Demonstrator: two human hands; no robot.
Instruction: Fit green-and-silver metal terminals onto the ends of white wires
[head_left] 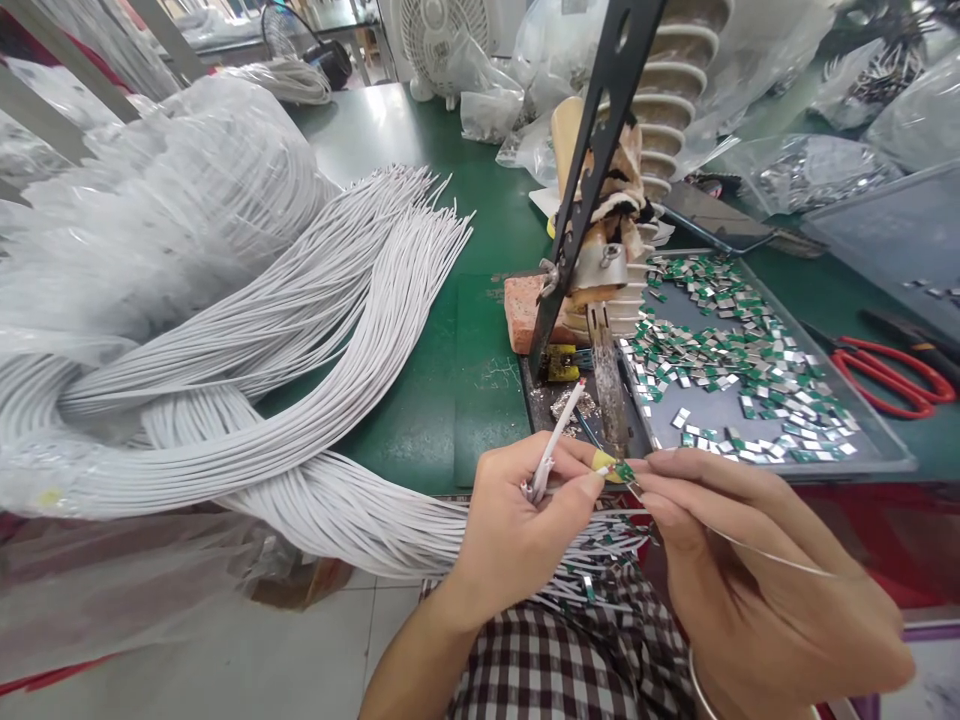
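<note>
My left hand [517, 535] is closed around several white cables [556, 435], whose stripped ends stick up past the fingers. A bit of yellow covering [604, 464] shows at its fingertips. Pinched in my right hand [765, 570] is a small green circuit board [624, 471], which meets a cable end at the left fingertips. A thin solder wire [757, 550] runs back across the right fingers. Just behind the board, a soldering iron [609, 390] points down from its stand. Below my hands, cables with green boards on their ends [589, 588] lie over the lap.
Thick bundles of white cable [360, 370] cover the left of the green table [420, 440]. A tray [892, 455] of small boards sits at right, beside red-handled scissors [892, 375]. A black metal bracket [581, 190], ribbed hose [675, 90] and brick [523, 312] stand ahead.
</note>
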